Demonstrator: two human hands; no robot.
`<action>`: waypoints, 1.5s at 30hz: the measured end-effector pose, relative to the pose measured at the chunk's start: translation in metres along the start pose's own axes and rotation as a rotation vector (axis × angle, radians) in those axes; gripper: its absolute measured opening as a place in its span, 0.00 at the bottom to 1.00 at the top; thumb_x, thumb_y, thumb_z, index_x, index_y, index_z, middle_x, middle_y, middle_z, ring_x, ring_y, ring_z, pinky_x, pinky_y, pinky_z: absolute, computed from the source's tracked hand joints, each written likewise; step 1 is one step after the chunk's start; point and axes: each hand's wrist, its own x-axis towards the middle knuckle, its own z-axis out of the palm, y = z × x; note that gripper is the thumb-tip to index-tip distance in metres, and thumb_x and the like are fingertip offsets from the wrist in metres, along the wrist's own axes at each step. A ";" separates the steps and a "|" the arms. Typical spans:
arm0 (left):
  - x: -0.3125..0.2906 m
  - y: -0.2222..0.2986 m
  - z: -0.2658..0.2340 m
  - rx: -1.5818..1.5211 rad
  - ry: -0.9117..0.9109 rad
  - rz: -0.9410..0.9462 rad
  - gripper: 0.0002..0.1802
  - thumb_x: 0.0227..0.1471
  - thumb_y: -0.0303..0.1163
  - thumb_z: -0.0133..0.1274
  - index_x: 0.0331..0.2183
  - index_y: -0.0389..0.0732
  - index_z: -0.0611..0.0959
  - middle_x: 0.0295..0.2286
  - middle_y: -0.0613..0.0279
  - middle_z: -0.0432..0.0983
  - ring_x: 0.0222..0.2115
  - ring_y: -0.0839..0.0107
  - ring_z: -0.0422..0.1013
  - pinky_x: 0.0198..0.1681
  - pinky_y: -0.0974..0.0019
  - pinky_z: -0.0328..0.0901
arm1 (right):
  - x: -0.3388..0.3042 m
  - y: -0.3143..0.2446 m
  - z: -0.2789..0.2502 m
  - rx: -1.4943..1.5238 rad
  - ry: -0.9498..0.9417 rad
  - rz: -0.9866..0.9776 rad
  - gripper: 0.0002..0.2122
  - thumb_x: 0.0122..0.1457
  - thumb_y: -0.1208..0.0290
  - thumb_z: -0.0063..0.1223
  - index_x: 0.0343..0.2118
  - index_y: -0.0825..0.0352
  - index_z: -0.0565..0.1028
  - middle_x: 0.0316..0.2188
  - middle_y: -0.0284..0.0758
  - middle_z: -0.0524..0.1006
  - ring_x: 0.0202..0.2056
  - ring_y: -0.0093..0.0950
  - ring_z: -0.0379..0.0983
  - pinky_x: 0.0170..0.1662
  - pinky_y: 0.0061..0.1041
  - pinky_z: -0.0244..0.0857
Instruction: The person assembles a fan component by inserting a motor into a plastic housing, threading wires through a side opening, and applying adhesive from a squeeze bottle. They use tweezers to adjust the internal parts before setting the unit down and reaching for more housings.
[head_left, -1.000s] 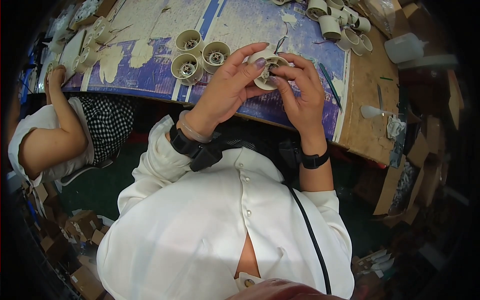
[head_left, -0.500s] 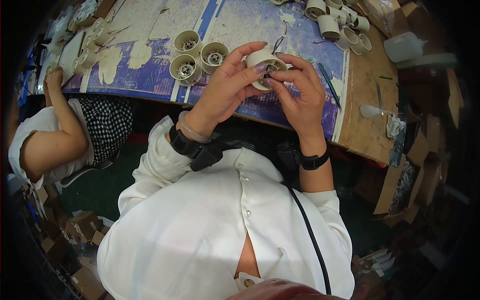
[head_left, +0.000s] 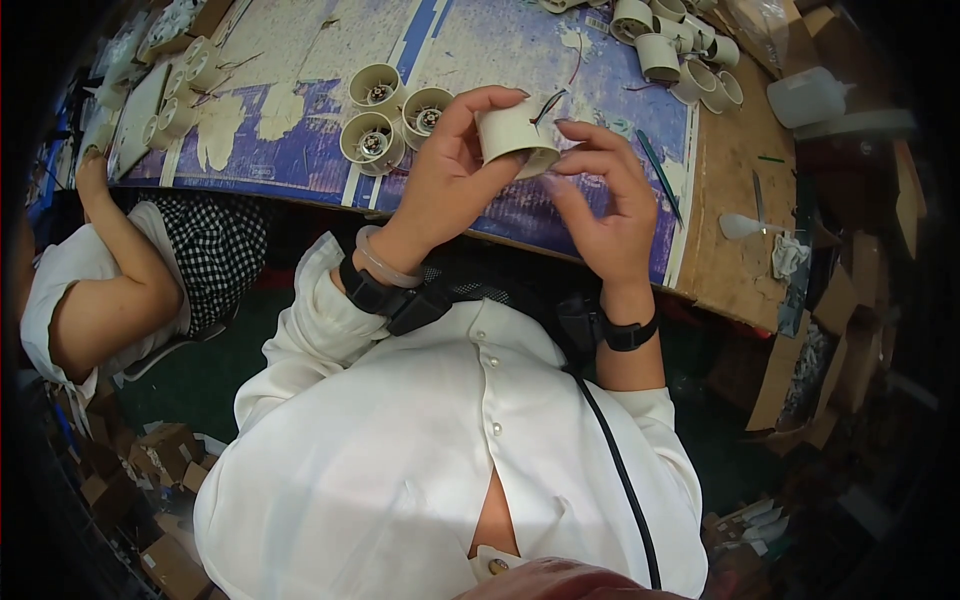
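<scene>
My left hand (head_left: 448, 172) grips a cream cylindrical plastic housing (head_left: 506, 132) above the near edge of the table, with the thumb inside its rim. The housing is tilted so that its outer wall shows, and several thin coloured wires (head_left: 549, 106) stick out of that wall. The inside is mostly hidden. My right hand (head_left: 612, 205) is beside the housing's right side, fingers and thumb spread apart; whether a fingertip touches the rim I cannot tell. Left of my hands stand three similar housings (head_left: 365, 145) with round metal parts inside.
More cream housings (head_left: 657, 56) are heaped at the far right. A green pen-like tool (head_left: 659, 175) lies right of my right hand, and a white squeeze bottle (head_left: 808, 97) stands beyond. At left, a co-worker's arm (head_left: 130, 240) reaches to the table (head_left: 310, 40) near other housings.
The housing has been turned, so its open end no longer faces me and its outer wall shows. My right hand's fingers have come out of it and spread.
</scene>
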 end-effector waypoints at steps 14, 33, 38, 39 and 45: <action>0.001 0.012 0.000 0.755 -0.042 0.483 0.28 0.39 0.18 0.60 0.46 0.46 0.77 0.48 0.55 0.70 0.44 0.58 0.72 0.43 0.66 0.70 | 0.003 -0.011 0.009 0.263 0.154 0.348 0.06 0.57 0.74 0.60 0.33 0.69 0.75 0.27 0.27 0.75 0.28 0.15 0.68 0.35 0.15 0.64; -0.003 0.005 0.002 0.467 0.011 0.301 0.28 0.39 0.19 0.59 0.46 0.47 0.77 0.47 0.55 0.71 0.44 0.59 0.72 0.40 0.66 0.70 | -0.013 -0.009 0.027 0.481 0.247 0.355 0.04 0.60 0.76 0.54 0.35 0.66 0.70 0.34 0.27 0.73 0.32 0.13 0.65 0.34 0.12 0.58; -0.002 0.008 0.001 0.578 -0.003 0.370 0.27 0.40 0.19 0.58 0.46 0.47 0.76 0.47 0.56 0.71 0.44 0.60 0.72 0.40 0.66 0.70 | -0.009 -0.008 0.029 0.391 0.240 0.206 0.05 0.61 0.78 0.52 0.37 0.66 0.68 0.37 0.30 0.73 0.33 0.14 0.65 0.35 0.12 0.59; -0.001 0.010 0.001 0.602 -0.008 0.376 0.27 0.40 0.19 0.58 0.46 0.47 0.76 0.47 0.56 0.71 0.44 0.60 0.72 0.40 0.66 0.70 | -0.009 -0.008 0.028 0.419 0.245 0.198 0.06 0.60 0.78 0.53 0.37 0.66 0.68 0.36 0.30 0.73 0.34 0.15 0.67 0.36 0.13 0.61; -0.002 0.008 0.002 0.421 0.015 0.323 0.27 0.40 0.19 0.59 0.46 0.46 0.77 0.47 0.56 0.72 0.45 0.59 0.72 0.41 0.66 0.70 | -0.015 -0.007 0.025 0.633 0.203 0.269 0.12 0.59 0.78 0.55 0.43 0.68 0.66 0.36 0.32 0.74 0.35 0.16 0.69 0.39 0.15 0.64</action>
